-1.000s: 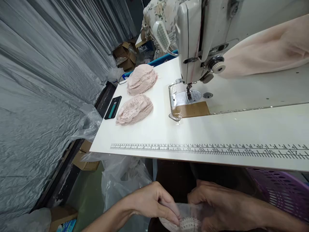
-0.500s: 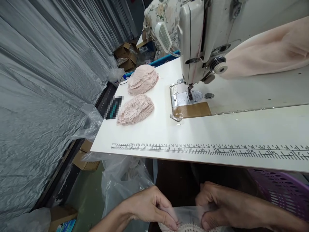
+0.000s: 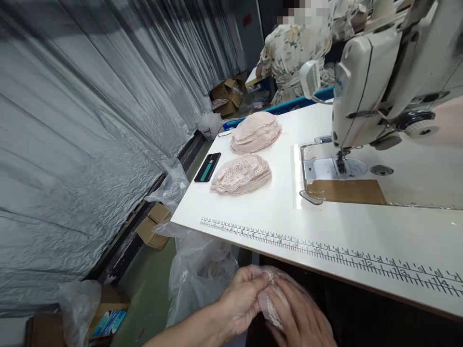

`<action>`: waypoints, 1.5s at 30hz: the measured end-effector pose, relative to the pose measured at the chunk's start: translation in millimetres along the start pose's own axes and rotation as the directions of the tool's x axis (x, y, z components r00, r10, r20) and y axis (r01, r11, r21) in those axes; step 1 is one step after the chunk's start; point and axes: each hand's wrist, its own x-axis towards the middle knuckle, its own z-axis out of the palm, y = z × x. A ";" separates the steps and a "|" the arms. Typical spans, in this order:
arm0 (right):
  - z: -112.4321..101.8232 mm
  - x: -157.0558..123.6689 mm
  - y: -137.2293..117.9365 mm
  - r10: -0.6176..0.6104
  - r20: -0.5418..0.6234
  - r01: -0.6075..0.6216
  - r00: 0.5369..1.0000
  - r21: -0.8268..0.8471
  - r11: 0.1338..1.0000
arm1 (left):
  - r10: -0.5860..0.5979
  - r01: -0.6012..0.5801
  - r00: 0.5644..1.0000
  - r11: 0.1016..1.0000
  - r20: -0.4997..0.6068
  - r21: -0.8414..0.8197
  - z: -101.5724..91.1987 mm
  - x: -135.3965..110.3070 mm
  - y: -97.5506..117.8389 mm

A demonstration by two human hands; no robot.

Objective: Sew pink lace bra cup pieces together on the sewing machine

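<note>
Below the table's front edge, my left hand [image 3: 240, 301] pinches the edge of a pale pink lace piece [image 3: 268, 311] between thumb and fingers. My right hand [image 3: 302, 315] lies over the same piece, its fingers pressed along the lace and partly covering it. A sheer layer of the piece shows behind the right hand. On the table lie a stack of pink lace pieces [image 3: 241, 176] and, behind it, a stack of smoother pink pieces [image 3: 256, 131]. Both hands are apart from these stacks.
A sewing machine [image 3: 365, 91] stands at the right of the white table [image 3: 282, 212], which has a printed ruler [image 3: 318, 251]. A phone [image 3: 208, 167] lies near the left edge. Plastic bags [image 3: 197, 274] hang below. A person in a floral top [image 3: 296, 53] sits beyond.
The view has swung left, so the table and machine appear farther right. My hands have come closer together on the lace piece, the right now lying over it.
</note>
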 end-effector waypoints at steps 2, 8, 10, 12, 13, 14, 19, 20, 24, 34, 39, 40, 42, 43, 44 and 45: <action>3.7 6.6 13.3 -0.052 0.018 0.049 0.998 0.112 0.992 | -0.002 0.002 1.000 1.000 0.002 -0.006 -5.8 -4.2 3.7; -43.5 30.2 38.4 0.159 0.601 -0.511 0.783 0.477 0.715 | 0.119 -0.139 0.987 0.968 0.107 0.207 -37.2 -24.3 6.4; -57.6 38.5 38.1 0.192 0.763 -0.734 0.617 0.470 0.491 | 0.139 -0.232 0.954 0.904 0.265 0.360 -38.6 -25.2 3.4; -66.7 43.9 38.1 0.182 0.833 -0.834 0.523 0.456 0.311 | 0.062 -0.237 0.935 0.840 0.349 0.487 -33.4 -23.6 1.1; -70.2 45.2 38.8 0.168 0.854 -0.860 0.493 0.449 0.241 | 0.036 -0.226 0.938 0.817 0.344 0.530 -29.4 -22.6 0.8; -73.6 45.8 39.9 0.150 0.865 -0.872 0.478 0.446 0.203 | 0.033 -0.223 0.944 0.797 0.328 0.562 -25.3 -21.8 1.4; -93.4 44.9 45.4 0.119 0.903 -0.902 0.413 0.387 0.191 | 0.002 -0.268 0.902 0.788 0.432 0.555 -15.1 -22.8 12.6; -96.9 45.0 45.4 0.140 0.903 -0.903 0.407 0.374 0.211 | -0.003 -0.283 0.885 0.791 0.465 0.543 -15.0 -23.5 15.1; -101.2 45.6 44.2 0.185 0.901 -0.905 0.393 0.344 0.250 | 0.016 -0.358 0.833 0.778 0.553 0.516 -15.6 -25.8 21.3; -86.1 40.3 42.6 0.087 0.910 -0.904 0.405 0.384 0.188 | -0.128 -0.289 0.788 0.787 0.602 0.546 -15.2 -22.3 27.3; -90.5 40.1 45.9 0.100 0.913 -0.913 0.396 0.380 0.147 | -0.177 -0.252 0.763 0.804 0.621 0.539 -16.3 -20.2 27.9; -91.3 39.7 47.0 0.099 0.914 -0.915 0.393 0.378 0.141 | -0.185 -0.245 0.762 0.805 0.620 0.541 -16.2 -20.3 26.8; -92.7 38.2 49.3 0.096 0.917 -0.918 0.386 0.372 0.138 | -0.191 -0.225 0.772 0.809 0.606 0.543 -15.3 -20.8 24.1; -93.2 37.0 50.4 0.094 0.919 -0.919 0.382 0.368 0.140 | -0.190 -0.211 0.780 0.816 0.595 0.537 -14.7 -21.1 22.9; -93.6 35.6 51.5 0.092 0.922 -0.921 0.377 0.363 0.142 | -0.191 -0.196 0.786 0.826 0.589 0.529 -13.9 -21.5 22.1; -93.9 34.0 52.5 0.091 0.924 -0.923 0.372 0.358 0.144 | -0.192 -0.180 0.788 0.836 0.584 0.519 -13.2 -21.8 21.7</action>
